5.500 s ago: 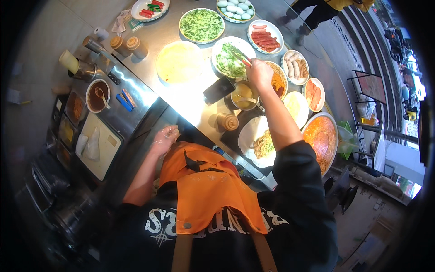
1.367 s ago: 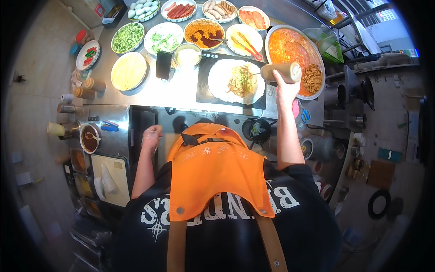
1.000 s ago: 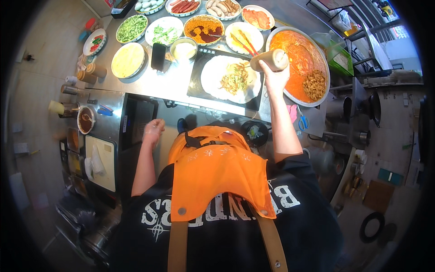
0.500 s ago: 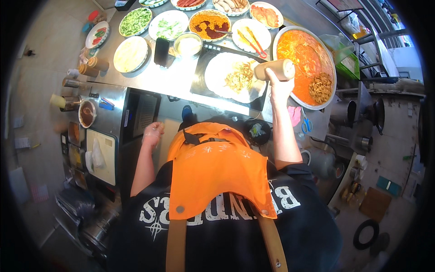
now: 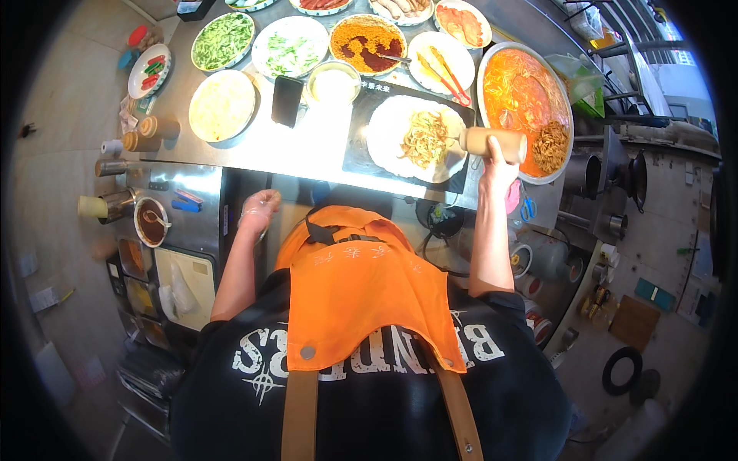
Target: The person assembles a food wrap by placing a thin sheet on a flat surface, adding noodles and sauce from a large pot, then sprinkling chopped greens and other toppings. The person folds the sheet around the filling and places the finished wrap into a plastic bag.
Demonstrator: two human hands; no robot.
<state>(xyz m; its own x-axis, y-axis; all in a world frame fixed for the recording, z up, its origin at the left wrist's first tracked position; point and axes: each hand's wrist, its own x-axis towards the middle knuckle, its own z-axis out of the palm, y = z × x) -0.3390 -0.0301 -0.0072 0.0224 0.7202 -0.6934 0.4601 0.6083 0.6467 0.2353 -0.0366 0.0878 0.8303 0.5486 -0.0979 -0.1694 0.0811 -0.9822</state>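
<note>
While the left hand (image 5: 260, 209) is hanging loosely curled and empty at the counter edge, the right hand (image 5: 498, 163) is gripping a shaker (image 5: 493, 143), lying crosswise, pointing left toward the flatbread (image 5: 415, 138) just beside it.

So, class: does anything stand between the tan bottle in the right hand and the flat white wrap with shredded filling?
Nothing visible does. The right hand holds the tan bottle sideways at the wrap's right edge, its tip over the filling.
</note>
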